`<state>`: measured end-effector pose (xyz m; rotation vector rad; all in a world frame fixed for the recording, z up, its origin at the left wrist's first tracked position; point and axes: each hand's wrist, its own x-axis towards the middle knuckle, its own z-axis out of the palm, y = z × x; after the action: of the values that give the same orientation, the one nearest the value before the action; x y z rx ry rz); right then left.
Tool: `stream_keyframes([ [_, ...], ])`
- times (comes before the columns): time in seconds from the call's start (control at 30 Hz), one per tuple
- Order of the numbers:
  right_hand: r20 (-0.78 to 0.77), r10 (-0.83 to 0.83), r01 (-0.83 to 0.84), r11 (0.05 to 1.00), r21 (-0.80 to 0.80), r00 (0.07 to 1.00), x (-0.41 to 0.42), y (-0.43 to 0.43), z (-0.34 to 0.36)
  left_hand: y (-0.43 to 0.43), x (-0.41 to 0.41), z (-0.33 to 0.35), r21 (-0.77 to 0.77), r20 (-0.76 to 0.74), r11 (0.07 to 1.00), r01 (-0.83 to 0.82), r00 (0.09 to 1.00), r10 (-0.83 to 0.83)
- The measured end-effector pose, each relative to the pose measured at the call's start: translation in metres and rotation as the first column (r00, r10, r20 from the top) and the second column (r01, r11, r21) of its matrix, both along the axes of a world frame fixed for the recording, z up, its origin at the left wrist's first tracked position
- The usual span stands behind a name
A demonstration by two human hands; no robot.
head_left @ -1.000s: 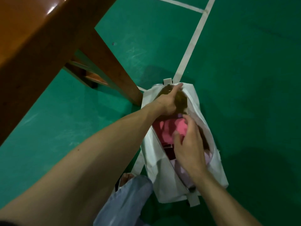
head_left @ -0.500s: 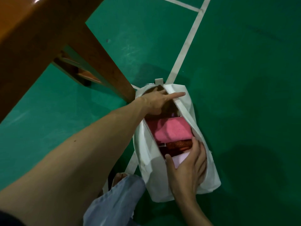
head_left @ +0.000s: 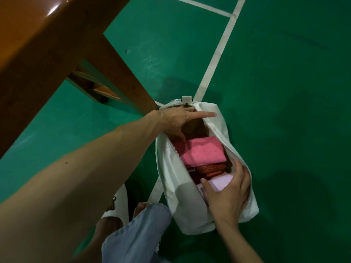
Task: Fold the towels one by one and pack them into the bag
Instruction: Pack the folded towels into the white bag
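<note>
A white zip bag (head_left: 190, 205) stands unzipped on the green floor. Three folded towels lie side by side inside: a pink towel (head_left: 203, 152) at the far end, a red-orange towel (head_left: 210, 168) in the middle, a pale lilac towel (head_left: 220, 182) nearest me. My left hand (head_left: 176, 118) lies across the far end of the opening, fingers straight, thumb reaching down beside the pink towel. My right hand (head_left: 228, 194) grips the near end of the bag. Its fingers curl over the right rim and its thumb rests on the lilac towel.
A brown wooden table (head_left: 28, 44) fills the upper left, and its slanted leg (head_left: 117, 73) meets the floor just left of the bag. My jeans leg (head_left: 136, 234) and white slipper (head_left: 115, 204) are at the bottom. White court lines (head_left: 218, 54) cross the floor.
My right hand left the pink towel and drew back to the bag's near end, taking hold of the rim. My left hand's fingers straightened across the far opening. The pink towel now lies flat.
</note>
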<state>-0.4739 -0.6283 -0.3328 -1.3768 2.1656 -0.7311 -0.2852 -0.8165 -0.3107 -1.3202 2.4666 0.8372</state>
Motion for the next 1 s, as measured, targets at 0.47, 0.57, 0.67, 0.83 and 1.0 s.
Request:
stream_keyframes([
  [0.47, 0.060, 0.158, -0.166, 0.973, 0.163, 0.986, -0.020, -0.006, 0.022, 0.002, 0.007, 0.017, 0.150, -0.083, 0.988, -0.045, 0.995, 0.057],
  [0.57, 0.102, 0.250, -0.265, 0.949, 0.172, 0.963, -0.034, -0.011, 0.035, 0.013, 0.012, 0.026, 0.108, -0.009, 0.993, -0.055, 0.998, 0.056],
  [0.67, 0.122, 0.315, -0.335, 0.916, 0.219, 0.941, -0.047, -0.015, 0.050, 0.029, 0.019, 0.034, 0.035, 0.065, 0.996, -0.087, 0.994, 0.085],
  [0.83, 0.069, 0.435, -0.434, 0.846, 0.311, 0.898, -0.069, -0.026, 0.062, 0.063, 0.023, 0.029, 0.095, 0.069, 0.962, -0.255, 0.966, 0.249],
  [1.0, 0.163, 0.389, -0.420, 0.868, 0.265, 0.907, -0.061, -0.024, 0.046, 0.089, 0.013, 0.013, 0.167, 0.094, 0.918, -0.359, 0.933, 0.348],
])
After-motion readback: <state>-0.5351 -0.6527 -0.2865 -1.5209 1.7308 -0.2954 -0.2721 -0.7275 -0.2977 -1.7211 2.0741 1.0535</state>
